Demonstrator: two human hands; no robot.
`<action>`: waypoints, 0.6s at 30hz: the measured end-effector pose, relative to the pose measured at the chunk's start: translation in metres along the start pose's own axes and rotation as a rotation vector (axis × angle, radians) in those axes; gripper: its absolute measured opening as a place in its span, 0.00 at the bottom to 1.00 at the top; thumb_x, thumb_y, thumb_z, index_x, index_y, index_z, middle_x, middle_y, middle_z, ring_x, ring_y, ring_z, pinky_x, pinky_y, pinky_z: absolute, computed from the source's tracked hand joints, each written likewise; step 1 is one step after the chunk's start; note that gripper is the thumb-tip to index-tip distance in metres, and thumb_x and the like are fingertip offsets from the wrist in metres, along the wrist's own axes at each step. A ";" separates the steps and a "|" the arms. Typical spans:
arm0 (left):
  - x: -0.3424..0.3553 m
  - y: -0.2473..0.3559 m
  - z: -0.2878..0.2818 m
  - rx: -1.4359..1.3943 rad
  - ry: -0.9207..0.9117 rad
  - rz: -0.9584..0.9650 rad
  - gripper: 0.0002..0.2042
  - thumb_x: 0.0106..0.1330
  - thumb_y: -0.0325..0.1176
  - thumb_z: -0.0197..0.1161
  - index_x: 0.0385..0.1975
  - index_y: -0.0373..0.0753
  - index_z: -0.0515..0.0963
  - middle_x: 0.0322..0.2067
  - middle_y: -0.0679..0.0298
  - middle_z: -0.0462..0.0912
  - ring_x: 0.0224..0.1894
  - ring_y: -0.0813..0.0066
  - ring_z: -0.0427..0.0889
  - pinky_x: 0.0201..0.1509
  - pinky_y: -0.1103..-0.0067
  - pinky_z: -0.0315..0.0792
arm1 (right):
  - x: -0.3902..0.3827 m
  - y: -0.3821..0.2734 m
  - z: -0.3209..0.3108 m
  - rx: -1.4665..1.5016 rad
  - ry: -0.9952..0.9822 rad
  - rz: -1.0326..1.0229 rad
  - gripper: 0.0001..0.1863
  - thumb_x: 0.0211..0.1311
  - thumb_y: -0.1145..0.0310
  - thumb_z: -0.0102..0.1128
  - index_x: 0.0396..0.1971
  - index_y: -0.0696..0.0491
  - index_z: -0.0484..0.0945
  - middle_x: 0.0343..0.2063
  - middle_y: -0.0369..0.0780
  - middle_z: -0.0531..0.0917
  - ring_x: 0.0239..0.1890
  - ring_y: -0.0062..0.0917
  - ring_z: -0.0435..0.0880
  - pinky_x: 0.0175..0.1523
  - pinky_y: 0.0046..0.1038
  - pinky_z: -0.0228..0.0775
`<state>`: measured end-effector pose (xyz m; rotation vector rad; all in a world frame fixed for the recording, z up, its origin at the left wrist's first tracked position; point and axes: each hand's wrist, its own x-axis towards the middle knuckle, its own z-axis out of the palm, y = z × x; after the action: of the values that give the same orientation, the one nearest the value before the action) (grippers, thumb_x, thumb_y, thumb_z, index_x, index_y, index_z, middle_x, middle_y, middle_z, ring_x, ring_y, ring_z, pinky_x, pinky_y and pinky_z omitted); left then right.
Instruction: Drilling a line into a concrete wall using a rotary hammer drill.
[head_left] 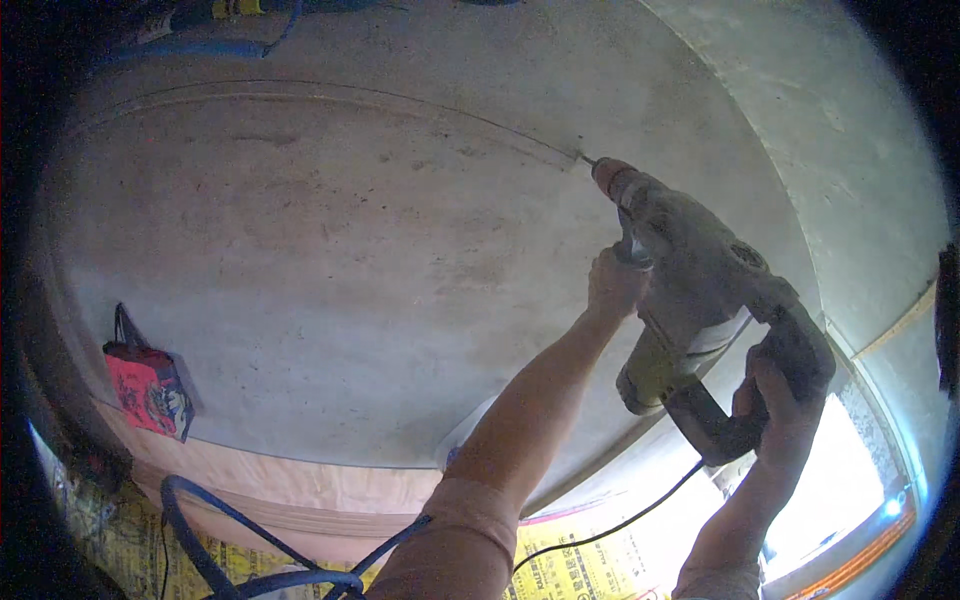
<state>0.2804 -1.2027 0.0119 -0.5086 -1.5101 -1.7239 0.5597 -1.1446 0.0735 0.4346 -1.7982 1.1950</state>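
A large dusty rotary hammer drill (690, 240) is raised in front of me, tilted up and to the left. Its bit (587, 158) touches the grey concrete wall (330, 230) at the end of a thin dark line and a shallow groove. My left hand (618, 282) is closed round the side handle below the chuck. Around the rear handle my right hand (782, 395) is wrapped; whether a finger presses the trigger cannot be made out. A black power cord (620, 525) runs down from the handle.
A red and black bag (148, 388) hangs at the wall's left. Blue hose (300, 570) loops at the lower left, near yellow printed sheeting (590, 560). A bright opening (840, 480) lies at lower right, beside orange cable or tubing (860, 560). Blue material (190, 48) shows at the upper left.
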 end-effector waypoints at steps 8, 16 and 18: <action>0.001 0.014 -0.004 0.012 -0.175 -0.089 0.16 0.58 0.42 0.61 0.36 0.34 0.80 0.35 0.44 0.83 0.41 0.43 0.82 0.45 0.59 0.76 | -0.001 -0.008 -0.001 -0.129 0.029 -0.005 0.21 0.52 0.69 0.66 0.47 0.57 0.74 0.22 0.36 0.78 0.14 0.16 0.74 0.17 0.18 0.65; 0.004 0.008 0.002 -0.224 -0.094 -0.096 0.12 0.57 0.38 0.61 0.30 0.35 0.80 0.27 0.47 0.83 0.36 0.48 0.84 0.41 0.61 0.78 | -0.002 -0.012 0.006 -0.046 -0.018 -0.019 0.13 0.51 0.74 0.69 0.38 0.56 0.78 0.18 0.35 0.79 0.14 0.17 0.74 0.17 0.19 0.63; 0.002 0.017 0.000 -0.243 -0.118 -0.122 0.11 0.56 0.38 0.61 0.29 0.35 0.80 0.26 0.48 0.83 0.35 0.48 0.84 0.40 0.61 0.78 | -0.004 -0.010 0.005 -0.069 0.057 0.005 0.14 0.51 0.74 0.69 0.38 0.56 0.78 0.18 0.35 0.79 0.13 0.17 0.74 0.17 0.19 0.63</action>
<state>0.2921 -1.2037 0.0248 -0.6646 -1.4447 -2.0177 0.5664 -1.1545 0.0752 0.3534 -1.7870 1.1338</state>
